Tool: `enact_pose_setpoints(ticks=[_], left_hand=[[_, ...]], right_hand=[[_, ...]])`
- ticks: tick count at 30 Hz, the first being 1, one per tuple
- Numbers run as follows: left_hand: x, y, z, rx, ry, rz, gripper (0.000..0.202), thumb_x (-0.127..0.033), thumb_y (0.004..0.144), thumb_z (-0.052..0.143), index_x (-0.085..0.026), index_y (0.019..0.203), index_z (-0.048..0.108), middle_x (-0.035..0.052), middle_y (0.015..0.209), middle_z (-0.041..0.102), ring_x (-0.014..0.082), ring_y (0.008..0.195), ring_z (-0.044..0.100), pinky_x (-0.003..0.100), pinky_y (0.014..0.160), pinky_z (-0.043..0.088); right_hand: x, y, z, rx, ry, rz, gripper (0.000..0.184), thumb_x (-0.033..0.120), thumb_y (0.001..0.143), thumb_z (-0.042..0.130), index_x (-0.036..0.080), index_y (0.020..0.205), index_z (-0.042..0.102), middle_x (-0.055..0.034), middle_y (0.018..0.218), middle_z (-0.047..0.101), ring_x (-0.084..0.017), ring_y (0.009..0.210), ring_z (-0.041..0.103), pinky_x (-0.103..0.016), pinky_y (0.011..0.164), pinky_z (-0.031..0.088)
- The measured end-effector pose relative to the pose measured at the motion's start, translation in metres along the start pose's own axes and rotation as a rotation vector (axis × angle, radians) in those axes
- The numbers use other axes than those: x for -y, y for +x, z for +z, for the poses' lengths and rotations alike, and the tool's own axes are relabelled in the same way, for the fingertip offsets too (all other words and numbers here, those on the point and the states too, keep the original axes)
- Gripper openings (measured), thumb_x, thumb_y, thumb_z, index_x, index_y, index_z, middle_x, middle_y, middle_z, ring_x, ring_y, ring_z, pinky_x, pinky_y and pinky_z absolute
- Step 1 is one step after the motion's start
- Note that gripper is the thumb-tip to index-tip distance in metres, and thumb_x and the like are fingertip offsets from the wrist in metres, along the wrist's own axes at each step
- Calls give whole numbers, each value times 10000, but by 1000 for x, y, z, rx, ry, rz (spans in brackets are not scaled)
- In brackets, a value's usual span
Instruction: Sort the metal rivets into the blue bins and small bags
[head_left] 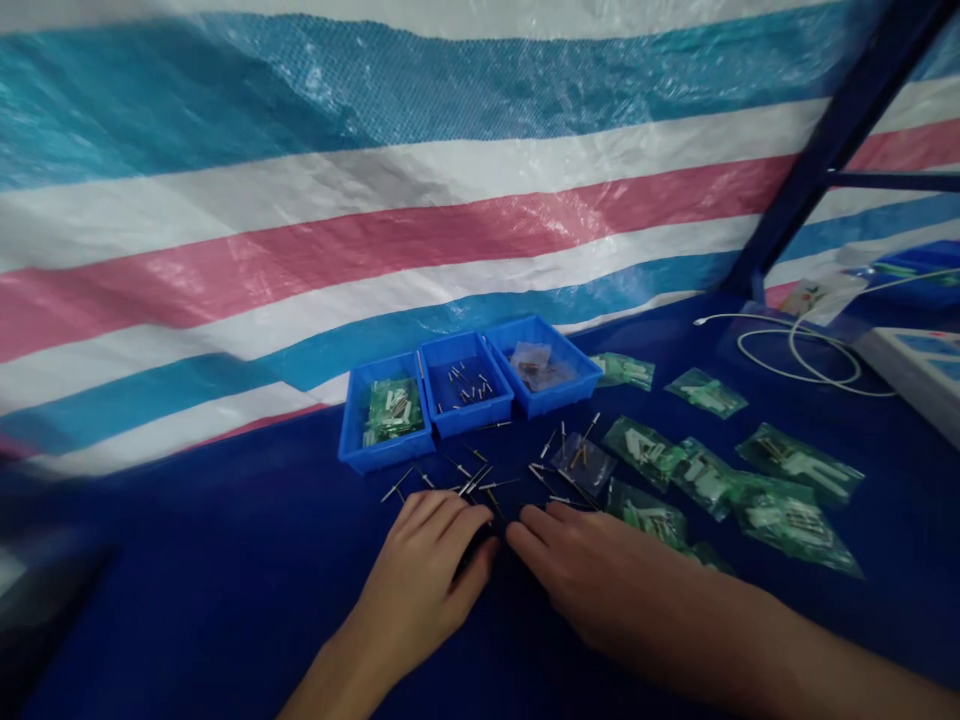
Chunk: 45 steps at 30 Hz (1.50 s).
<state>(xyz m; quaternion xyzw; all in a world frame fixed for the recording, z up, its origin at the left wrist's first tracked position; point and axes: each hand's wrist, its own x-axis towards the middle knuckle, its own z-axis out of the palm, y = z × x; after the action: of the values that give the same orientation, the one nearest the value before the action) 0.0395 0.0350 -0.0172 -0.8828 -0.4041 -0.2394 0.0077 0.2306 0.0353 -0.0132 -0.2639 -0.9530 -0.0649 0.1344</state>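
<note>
Loose blind rivets, thin metal pins with thicker sleeves, lie scattered on the dark blue tabletop. My left hand is at their near side, with its fingers bent together and the thumb below the index finger. Whatever its fingertips hold, if anything, is hidden. Close by on the right, my right hand has curled fingers pointing left among more rivets; its thumb is out of sight, and I cannot make out what is under the fingers. The two hands are slightly apart. Beyond the right hand lies a small clear bag with a few brownish pins.
Three blue bins stand behind the rivets: the left bin with green packets, the middle bin with loose rivets, the right bin with clear bags. Several green packets and a white cable lie right. Striped sheeting hangs behind.
</note>
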Motion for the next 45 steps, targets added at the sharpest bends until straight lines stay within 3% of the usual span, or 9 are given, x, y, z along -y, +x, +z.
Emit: enact_pose_setpoints(ticks=[3, 8, 14, 18, 26, 33, 45], left_hand=[[0, 1, 0, -3, -4, 12, 105, -175, 872, 427, -177, 908, 525, 44, 778, 639, 202, 721, 593, 348, 632, 476], [0, -1, -1, -33, -19, 37, 108, -163, 867, 434, -164, 904, 536, 48, 782, 641, 197, 731, 590, 344, 646, 476], [-3, -4, -2, -64, -98, 110, 94, -157, 846, 491, -142, 893, 571, 49, 783, 637, 187, 749, 574, 332, 674, 470], [-2, -5, 0, -101, -105, 158, 106, -136, 861, 474, -133, 817, 571, 33, 721, 630, 175, 733, 567, 313, 684, 465], [-2, -6, -2, -161, -86, 116, 162, -127, 890, 439, -139, 786, 562, 31, 710, 626, 154, 668, 551, 301, 640, 450], [1, -8, -5, -210, -158, 75, 256, -183, 933, 340, -165, 741, 508, 17, 657, 599, 139, 631, 537, 284, 605, 440], [1, -7, -5, -164, -144, -12, 55, -177, 856, 465, -177, 869, 518, 20, 746, 606, 150, 677, 573, 282, 610, 476]], right_hand=[[-2, 2, 4, -35, -30, -16, 323, 13, 624, 518, 95, 936, 529, -65, 814, 626, -185, 696, 598, -304, 591, 457], [-2, 7, 4, -20, 43, 7, 195, 38, 685, 527, 147, 843, 497, -22, 724, 595, -171, 627, 573, -287, 536, 411], [-6, 14, -5, 66, 357, 122, 159, 38, 741, 466, 159, 842, 446, -4, 719, 566, -122, 546, 514, -247, 475, 313], [-6, 16, -3, 63, 592, 146, 137, 36, 773, 437, 154, 842, 442, -3, 736, 542, -105, 612, 498, -227, 539, 339], [-8, 19, 0, 30, 862, 244, 115, 101, 830, 425, 157, 916, 476, 1, 774, 551, -86, 636, 496, -198, 562, 355], [-5, 23, -2, 97, 830, 228, 206, 217, 919, 370, 160, 752, 476, 40, 607, 471, -68, 527, 423, -205, 518, 291], [-7, 20, 6, -19, 809, 251, 141, 142, 884, 407, 145, 856, 545, 5, 683, 586, -91, 571, 526, -197, 520, 345]])
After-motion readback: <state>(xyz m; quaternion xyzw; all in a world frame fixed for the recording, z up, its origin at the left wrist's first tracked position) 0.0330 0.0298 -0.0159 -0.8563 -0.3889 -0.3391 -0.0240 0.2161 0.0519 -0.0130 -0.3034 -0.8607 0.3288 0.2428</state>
